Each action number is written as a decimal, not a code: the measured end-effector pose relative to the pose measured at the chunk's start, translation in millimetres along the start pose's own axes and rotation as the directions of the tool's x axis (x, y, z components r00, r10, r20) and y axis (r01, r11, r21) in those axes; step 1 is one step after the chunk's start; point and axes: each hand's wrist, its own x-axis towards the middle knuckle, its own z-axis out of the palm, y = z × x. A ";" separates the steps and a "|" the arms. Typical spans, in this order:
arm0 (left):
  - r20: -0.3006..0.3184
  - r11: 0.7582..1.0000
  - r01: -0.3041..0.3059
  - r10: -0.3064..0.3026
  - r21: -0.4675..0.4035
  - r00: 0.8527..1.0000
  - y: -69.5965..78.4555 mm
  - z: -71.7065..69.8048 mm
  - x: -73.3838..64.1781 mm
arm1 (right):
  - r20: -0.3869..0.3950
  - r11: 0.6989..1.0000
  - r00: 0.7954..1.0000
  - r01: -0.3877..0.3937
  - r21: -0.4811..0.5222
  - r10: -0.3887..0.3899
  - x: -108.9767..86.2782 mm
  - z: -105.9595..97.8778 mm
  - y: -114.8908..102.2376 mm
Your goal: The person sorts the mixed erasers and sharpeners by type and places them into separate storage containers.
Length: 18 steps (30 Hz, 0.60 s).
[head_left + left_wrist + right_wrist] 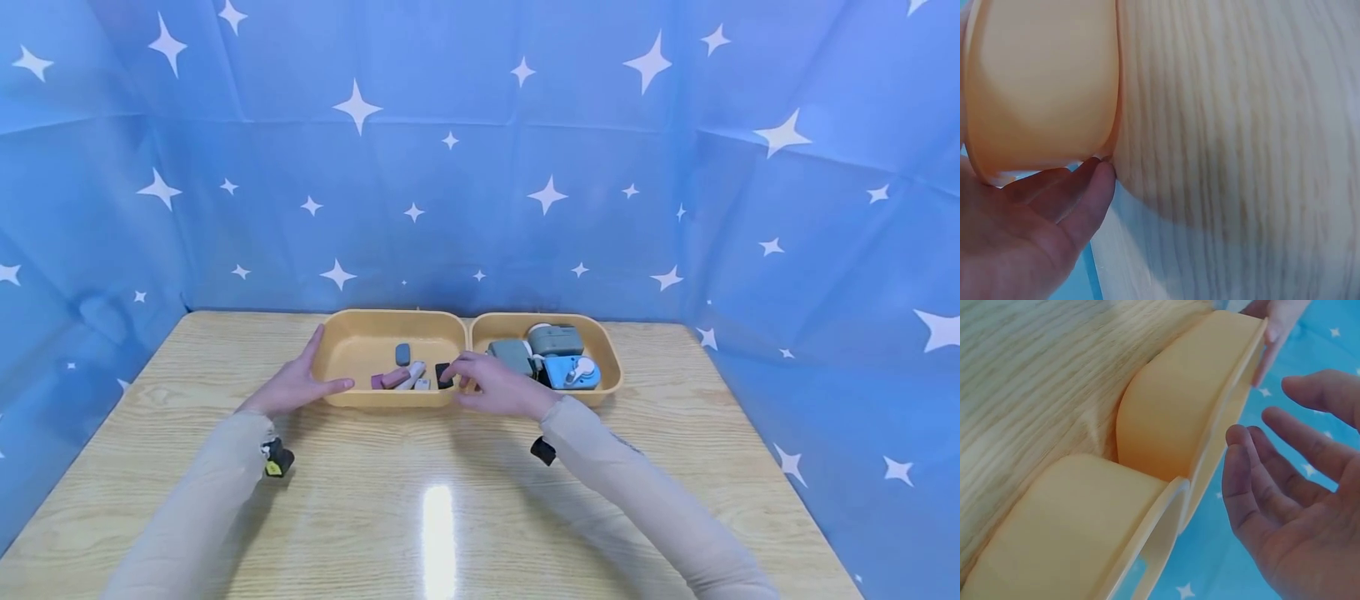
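Two tan plastic bins stand side by side. At the left bin point(352, 400), my left hand point(296, 385) holds the end, with the thumb by the front rim and the fingers along the side. The left wrist view shows those fingers against the bin's outer wall. Over the spot where the bins meet, my right hand point(491, 385) hovers with loosely bent fingers and nothing between them. Just left of its fingertips lies a small black block point(443, 375). Beside that are pinkish pieces point(393, 379), a long whitish piece point(410, 377) and a dark blue-grey block point(402, 354).
In the right bin point(611, 367) lie grey-green boxy items point(555, 340) and a blue item with a white round part point(573, 372). The wooden table point(360, 517) extends in front. Behind and at the sides hangs a blue star-patterned cloth point(450, 225).
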 end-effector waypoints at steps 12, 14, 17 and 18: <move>-0.052 0.994 -0.086 0.089 0.061 0.995 3.8 -0.8 4.4 | 0.005 0.999 0.999 0.040 -0.015 -0.040 -18.5 -2.2 7.5; -0.060 0.992 -0.089 0.094 0.089 0.994 5.2 -0.9 3.5 | 0.002 0.999 0.999 0.036 -0.022 -0.036 -20.7 -2.9 7.5; -0.062 0.989 -0.090 0.098 0.114 0.993 9.3 -1.4 0.5 | -0.006 1.000 1.000 0.019 -0.022 -0.019 -24.2 -3.8 7.7; -0.061 0.989 -0.087 0.094 0.120 0.994 10.7 -1.6 -0.6 | -0.008 1.000 1.000 0.015 -0.022 -0.015 -25.6 -4.1 7.7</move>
